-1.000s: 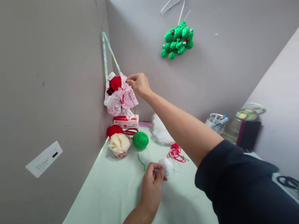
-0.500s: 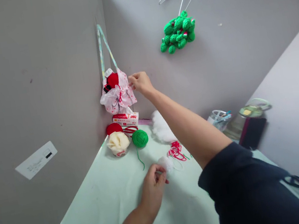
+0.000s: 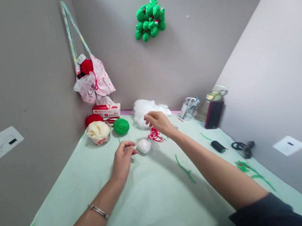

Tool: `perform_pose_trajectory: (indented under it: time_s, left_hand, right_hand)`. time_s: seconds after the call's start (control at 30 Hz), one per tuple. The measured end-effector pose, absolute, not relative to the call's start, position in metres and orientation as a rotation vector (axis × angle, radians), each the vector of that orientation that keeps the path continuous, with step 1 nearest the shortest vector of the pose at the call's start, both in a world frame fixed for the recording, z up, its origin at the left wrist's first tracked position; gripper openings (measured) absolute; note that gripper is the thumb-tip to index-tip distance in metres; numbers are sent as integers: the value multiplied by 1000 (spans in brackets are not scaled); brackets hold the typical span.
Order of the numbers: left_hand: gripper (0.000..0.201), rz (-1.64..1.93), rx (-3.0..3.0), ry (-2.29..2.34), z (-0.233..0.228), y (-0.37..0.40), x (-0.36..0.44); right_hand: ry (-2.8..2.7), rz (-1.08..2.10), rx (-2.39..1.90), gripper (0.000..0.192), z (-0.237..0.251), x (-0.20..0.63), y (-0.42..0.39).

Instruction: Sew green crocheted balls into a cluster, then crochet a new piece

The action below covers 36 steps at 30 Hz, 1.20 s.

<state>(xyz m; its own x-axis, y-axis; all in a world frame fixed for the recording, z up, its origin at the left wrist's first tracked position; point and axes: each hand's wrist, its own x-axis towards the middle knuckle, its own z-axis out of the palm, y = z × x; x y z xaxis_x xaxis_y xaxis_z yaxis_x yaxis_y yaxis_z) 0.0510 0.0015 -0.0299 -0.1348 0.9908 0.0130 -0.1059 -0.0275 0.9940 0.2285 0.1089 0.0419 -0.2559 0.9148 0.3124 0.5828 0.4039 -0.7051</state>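
A small ball of white yarn (image 3: 144,145) lies on the pale green tablecloth. Just left of it is my left hand (image 3: 123,157), its fingers curved and slightly apart, with nothing visible between them. My right hand (image 3: 160,122) hovers beyond the ball, thumb and fingers pinched together; whatever they hold is too fine to make out. Red yarn scraps (image 3: 154,135) lie beside the white ball, below my right hand. Behind that hand sits a heap of white stuffing (image 3: 141,111). A green yarn ball (image 3: 121,126) rests farther left.
A bowl of cream yarn (image 3: 99,132), a red yarn ball (image 3: 94,118) and a tissue box (image 3: 107,111) stand at the back left. A clear cup (image 3: 188,109), a bottle (image 3: 214,96) and a dark phone-like slab (image 3: 214,114) stand at right. A pink bag (image 3: 103,78) and green crochet pieces (image 3: 150,21) hang above.
My right hand has come down from beside the hanging bag to low over the table. My left hand's fingers have parted from the white ball. The view has shifted right and down.
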Motion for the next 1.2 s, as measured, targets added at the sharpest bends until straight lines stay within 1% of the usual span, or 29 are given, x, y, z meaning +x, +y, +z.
perform_pose_trajectory:
  time_s: [0.03,0.07,0.1,0.13,0.27,0.4,0.5,0.6,0.67,0.7,0.8,0.83,0.9,0.97,1.13,1.2]
  left_hand:
    - [21,1388,1069,1214,-31,2,51]
    - [21,1405,1063,1209,-32,3,51]
    - [21,1417,1061,1199,-33,4,51]
    - [20,1431,1057,1190,-34,5,51]
    - [19,1485,1012,1191,-35,11,45]
    - [24,1551,887,1222,-36,25,27]
    - [35,1557,825,1215,-37,35,19]
    - [50,1519,817,1174,-39,42,19]
    - [52,1474,828,1132,-40,44,22]
    - [49,1449,838,1111,-41,45,23]
    - [26,1383,893,1062,-43,43,22]
    - [22,1371,914,1052,-44,42,21]
    - [23,1378,942,1043,-44,39,17]
    - [26,1435,940,1051,-43,37,13]
    - [28,1674,837,1080,-32,37,-2]
    - [23,1757,796,1084,-25,37,-7]
  right_hand:
    - [-2018,573,-1275,24,30,230,94]
    - [-2084,551,-1271,28,19,230,79]
    - [-2157,535,-1260,38,10,228,66]
    - [-2234,516,-1246,43,2,226,54]
    - [-2452,390,-1238,33,-10,221,34]
    - [-2479,238,-1317,33,-6,223,45]
    - [-2465,163,-1316,36,-4,214,59]
    - [-2431,120,-1303,45,-2,191,76]
    - [-2414,98,-1291,51,-1,173,90]
    - [-2421,93,-1276,55,0,164,97]
    - [-2488,96,-1207,67,1,145,120]
    - [-2514,102,-1193,72,0,141,126]
    - [-2537,109,-1205,76,-1,136,135]
    - [-2509,100,-1264,72,-3,136,138]
    - [-2419,65,-1392,53,-3,141,121]
    - [-2434,66,-1375,54,-4,142,104]
